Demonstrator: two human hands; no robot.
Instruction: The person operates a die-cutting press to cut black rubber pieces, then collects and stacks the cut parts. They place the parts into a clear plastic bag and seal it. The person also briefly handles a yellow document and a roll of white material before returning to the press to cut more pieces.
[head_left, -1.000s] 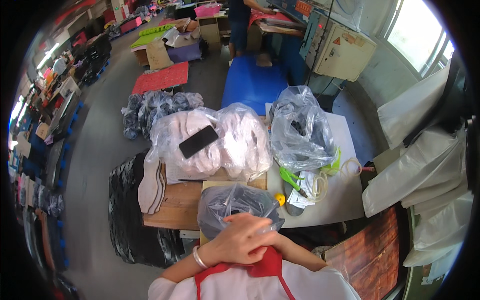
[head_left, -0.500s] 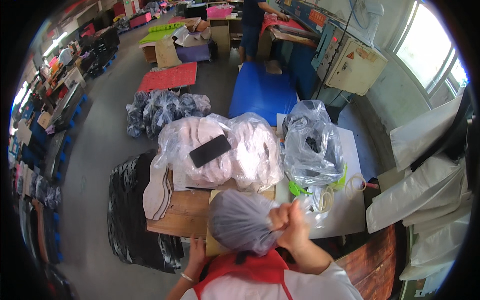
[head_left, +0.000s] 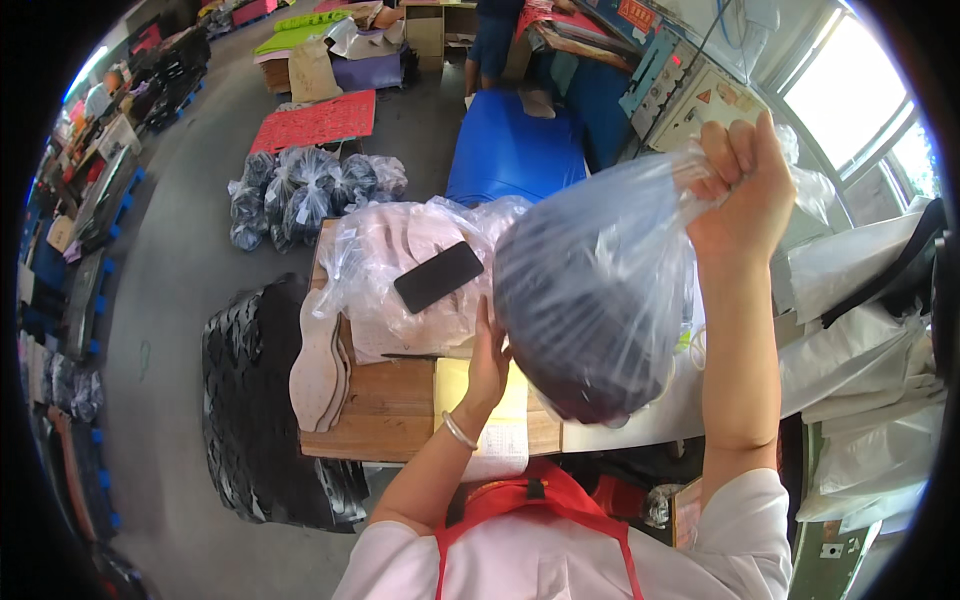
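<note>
My right hand [head_left: 742, 190] is raised at the right, fingers wrapped round the gathered neck of a clear plastic bag [head_left: 600, 290]. Dark pieces fill the bag, which hangs tilted over the table. Beside the bag's lower left side, my left hand [head_left: 488, 365] has its fingers stretched upward; whether it touches the plastic I cannot tell. Below that hand lies a yellow pad [head_left: 452, 385] with a printed sheet [head_left: 503, 450] at its front. A black phone [head_left: 438, 278] rests on another clear bag [head_left: 385, 250] holding pale pink sole-shaped pieces.
Pale insole-shaped pieces [head_left: 318, 375] overlap the wooden table's [head_left: 385, 400] left edge. A dark pen [head_left: 410, 356] lies near the pad. Black sheet material [head_left: 255, 400] is stacked left of the table. Several dark-filled bags [head_left: 305, 205] and a blue covered surface [head_left: 515, 150] stand beyond.
My right hand has lifted the bag of dark pieces up and to the right from the table's front. My left hand has come up from the table's front edge to beside the bag.
</note>
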